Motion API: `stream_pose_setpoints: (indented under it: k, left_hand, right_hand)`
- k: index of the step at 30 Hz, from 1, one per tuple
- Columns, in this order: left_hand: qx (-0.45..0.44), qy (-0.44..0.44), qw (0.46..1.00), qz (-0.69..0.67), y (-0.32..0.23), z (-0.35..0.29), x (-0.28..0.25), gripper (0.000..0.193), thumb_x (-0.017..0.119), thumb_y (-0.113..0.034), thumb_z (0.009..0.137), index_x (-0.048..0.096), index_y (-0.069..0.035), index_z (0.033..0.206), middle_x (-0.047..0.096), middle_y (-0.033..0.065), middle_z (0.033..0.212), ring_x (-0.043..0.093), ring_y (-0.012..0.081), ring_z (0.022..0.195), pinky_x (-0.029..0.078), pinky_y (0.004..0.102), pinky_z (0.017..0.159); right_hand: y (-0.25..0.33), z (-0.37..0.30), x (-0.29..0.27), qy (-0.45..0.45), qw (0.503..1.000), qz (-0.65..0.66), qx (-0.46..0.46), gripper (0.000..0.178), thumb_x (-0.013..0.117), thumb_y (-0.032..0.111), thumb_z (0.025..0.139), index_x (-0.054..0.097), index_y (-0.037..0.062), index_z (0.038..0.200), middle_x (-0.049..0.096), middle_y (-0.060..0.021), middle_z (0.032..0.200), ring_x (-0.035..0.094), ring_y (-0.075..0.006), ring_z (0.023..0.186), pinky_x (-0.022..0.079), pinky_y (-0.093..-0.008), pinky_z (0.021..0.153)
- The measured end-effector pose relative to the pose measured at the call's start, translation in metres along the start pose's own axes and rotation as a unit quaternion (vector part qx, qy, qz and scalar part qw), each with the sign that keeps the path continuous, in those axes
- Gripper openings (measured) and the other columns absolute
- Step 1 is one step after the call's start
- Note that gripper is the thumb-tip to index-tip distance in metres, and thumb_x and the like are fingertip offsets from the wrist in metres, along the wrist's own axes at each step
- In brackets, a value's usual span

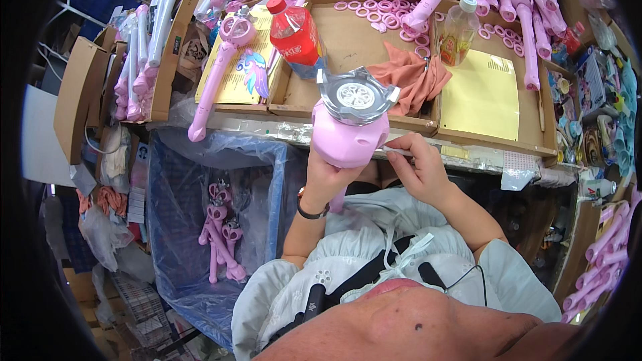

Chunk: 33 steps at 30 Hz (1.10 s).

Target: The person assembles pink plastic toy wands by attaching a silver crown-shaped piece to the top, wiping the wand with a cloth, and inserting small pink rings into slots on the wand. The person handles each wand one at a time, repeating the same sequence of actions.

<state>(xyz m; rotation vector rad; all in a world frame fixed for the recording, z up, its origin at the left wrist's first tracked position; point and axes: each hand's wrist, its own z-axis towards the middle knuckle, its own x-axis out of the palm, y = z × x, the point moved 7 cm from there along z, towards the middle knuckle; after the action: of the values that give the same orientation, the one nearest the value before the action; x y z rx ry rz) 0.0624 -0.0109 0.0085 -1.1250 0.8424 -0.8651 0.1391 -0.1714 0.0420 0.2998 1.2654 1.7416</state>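
Note:
My left hand is closed round a pink toy wand just under its wide rounded head, which is held up in front of me. A silver-grey crown-like ring with a white lattice disc tops the head. Below my fingers, part of the pink handle shows. My right hand pinches a thin pale stick, its tip against or very near the right side of the wand's head. The exact kind of stick cannot be made out.
Beyond the wand are cardboard trays with pink rings, an orange cloth and yellow sheets. A red-capped bottle and a clear bottle stand there. A blue plastic-lined bin at left holds several pink wands.

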Motion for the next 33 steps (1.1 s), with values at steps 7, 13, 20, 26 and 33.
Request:
stream_pose_setpoints:
  k: [7, 13, 20, 26, 33]
  left_hand:
    - [0.060, 0.009, 0.997, 0.047, -0.004, 0.000, 0.000, 0.067, 0.080, -0.012, 0.067, 0.042, 0.002, 0.121, 0.056, 0.0111, 0.113, 0.056, 0.0188, 0.102, 0.044, 0.0319, 0.088]
    - [0.067, 0.010, 0.997, 0.047, -0.003, 0.000, 0.000, 0.070, 0.080, -0.014, 0.067, 0.041, 0.002, 0.123, 0.056, 0.0118, 0.114, 0.056, 0.0194, 0.102, 0.044, 0.0322, 0.088]
    - [0.073, 0.010, 0.995, 0.072, -0.005, 0.000, 0.000, 0.072, 0.081, -0.016, 0.066, 0.041, 0.003, 0.123, 0.060, 0.0114, 0.108, 0.060, 0.0188, 0.096, 0.047, 0.0302, 0.083]
    - [0.085, 0.009, 0.993, 0.077, -0.009, 0.001, 0.001, 0.073, 0.080, -0.019, 0.067, 0.040, 0.003, 0.124, 0.061, 0.0126, 0.108, 0.061, 0.0193, 0.095, 0.048, 0.0304, 0.082]
    - [0.123, 0.026, 0.988, 0.089, -0.010, 0.001, 0.000, 0.079, 0.081, -0.019, 0.066, 0.037, 0.002, 0.129, 0.063, 0.0147, 0.108, 0.064, 0.0212, 0.097, 0.049, 0.0312, 0.082]
  right_hand:
    - [-0.015, -0.003, 0.000, 0.013, 0.993, 0.082, 0.084, 0.013, 0.061, 0.011, 0.088, 0.058, -0.0009, 0.094, 0.058, -0.0061, 0.065, 0.053, -0.0081, 0.055, 0.042, -0.0224, 0.052]
    - [-0.022, -0.008, 0.005, 0.026, 0.978, 0.135, 0.156, 0.015, 0.060, 0.015, 0.090, 0.058, 0.0002, 0.093, 0.059, -0.0045, 0.066, 0.052, -0.0069, 0.054, 0.041, -0.0215, 0.051]
    - [-0.030, -0.012, 0.011, 0.063, 0.948, 0.202, 0.238, 0.021, 0.052, 0.021, 0.095, 0.057, 0.0018, 0.089, 0.052, -0.0008, 0.058, 0.047, -0.0045, 0.050, 0.038, -0.0212, 0.047]
    - [-0.032, -0.013, 0.016, 0.073, 0.922, 0.265, 0.274, 0.027, 0.048, 0.026, 0.098, 0.057, 0.0028, 0.088, 0.045, 0.0020, 0.053, 0.038, -0.0038, 0.044, 0.030, -0.0207, 0.042]
    - [-0.033, -0.027, 0.031, 0.261, 0.717, 0.491, 0.420, 0.032, 0.045, 0.029, 0.098, 0.061, 0.0024, 0.092, 0.042, 0.0037, 0.049, 0.031, -0.0039, 0.038, 0.023, -0.0204, 0.036]
